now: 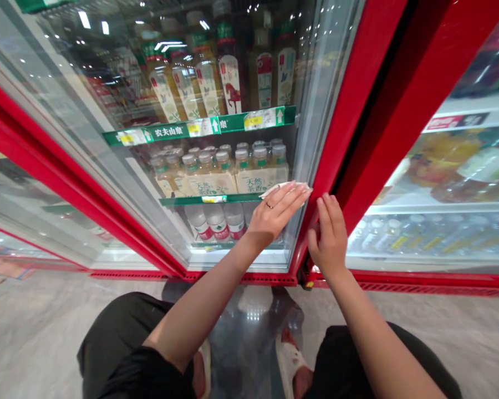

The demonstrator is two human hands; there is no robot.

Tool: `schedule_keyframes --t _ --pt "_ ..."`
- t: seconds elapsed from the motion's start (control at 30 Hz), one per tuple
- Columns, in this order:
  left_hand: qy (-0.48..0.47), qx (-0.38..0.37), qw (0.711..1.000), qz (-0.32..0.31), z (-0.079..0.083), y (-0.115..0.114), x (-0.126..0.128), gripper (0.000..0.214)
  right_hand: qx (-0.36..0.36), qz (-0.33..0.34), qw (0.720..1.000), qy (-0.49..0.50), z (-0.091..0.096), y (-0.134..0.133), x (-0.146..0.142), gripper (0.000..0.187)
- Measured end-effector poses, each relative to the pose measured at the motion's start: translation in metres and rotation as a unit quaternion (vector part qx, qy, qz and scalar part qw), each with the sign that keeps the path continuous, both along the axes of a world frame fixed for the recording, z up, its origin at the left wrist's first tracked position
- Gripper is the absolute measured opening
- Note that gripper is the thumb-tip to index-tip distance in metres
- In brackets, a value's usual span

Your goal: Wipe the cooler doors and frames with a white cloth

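Note:
My left hand [276, 208], with a ring on one finger, holds a folded white cloth [305, 188] flat against the glass door [305, 138] of a drinks fridge. Its fingers are stretched out together, and the palm side is hidden. The cloth lies near the right edge of the glass, beside the red door frame [336, 124]. On that frame, just right of the cloth, rests my right hand [329, 237]. Its fingers point up, the thumb stands apart, and I see nothing in it.
Behind the glass stand tea bottles [208, 83] and several shorter bottles [255, 160] on shelves with green price strips [241, 119]. Another red-framed fridge [424, 208] with drinks is at right. My knees and light shoes [290, 357] are below, over the grey floor [54, 332].

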State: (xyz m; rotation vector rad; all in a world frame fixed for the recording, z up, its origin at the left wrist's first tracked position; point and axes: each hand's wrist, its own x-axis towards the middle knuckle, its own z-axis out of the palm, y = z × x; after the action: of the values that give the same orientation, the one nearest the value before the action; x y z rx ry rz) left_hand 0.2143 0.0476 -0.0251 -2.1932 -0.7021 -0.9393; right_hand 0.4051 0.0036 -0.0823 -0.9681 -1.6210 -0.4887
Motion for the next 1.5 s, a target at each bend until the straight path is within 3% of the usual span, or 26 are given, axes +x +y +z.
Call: schedule_keyframes --t 0.17,0.27,0.43,0.57,0.7,0.83,0.93,1.1,1.23,1.4,1.5 --pt "-0.004 0.031 1.000 0.001 -0.016 -0.008 -0.029 0.054 0.004 0.003 1.000 0.000 0.008 0.004 -0.012 0.089" --pt "-0.038 0.025 0.999 0.024 -0.011 -0.010 -0.042 0.058 -0.008 0.023 1.000 -0.008 0.010 0.006 -0.019 0.091" --pt "-0.041 0.044 0.998 0.001 0.004 -0.006 -0.028 0.050 -0.005 0.036 0.999 -0.021 0.008 0.015 -0.028 0.090" --pt "-0.002 0.065 0.998 -0.011 -0.005 -0.006 -0.033 0.046 -0.003 0.025 0.999 -0.023 0.007 0.019 -0.032 0.091" --pt "-0.031 0.051 0.998 0.020 -0.015 -0.008 -0.054 0.060 -0.010 0.025 0.999 -0.028 0.009 0.016 -0.030 0.091" --pt "-0.087 0.040 0.995 0.026 -0.005 -0.009 -0.049 0.064 -0.025 0.031 0.999 -0.026 0.010 0.014 -0.030 0.093" --pt "-0.067 0.056 0.996 0.015 0.002 -0.007 -0.039 0.056 -0.016 0.044 0.999 -0.018 0.011 0.016 -0.034 0.093" --pt "-0.005 0.072 0.997 0.032 -0.009 -0.009 -0.054 0.061 0.000 0.044 0.999 -0.011 0.014 0.019 -0.043 0.093" --pt "-0.056 0.080 0.993 0.065 -0.011 -0.011 -0.071 0.065 0.003 0.059 0.998 -0.017 0.015 0.021 -0.049 0.093" --pt "-0.069 0.095 0.991 0.066 0.004 -0.009 -0.056 0.053 0.019 0.062 0.998 -0.005 0.015 0.023 -0.055 0.089" --pt "-0.018 0.102 0.992 0.077 -0.001 -0.009 -0.054 0.048 0.024 0.056 0.998 -0.002 0.016 0.024 -0.057 0.088"
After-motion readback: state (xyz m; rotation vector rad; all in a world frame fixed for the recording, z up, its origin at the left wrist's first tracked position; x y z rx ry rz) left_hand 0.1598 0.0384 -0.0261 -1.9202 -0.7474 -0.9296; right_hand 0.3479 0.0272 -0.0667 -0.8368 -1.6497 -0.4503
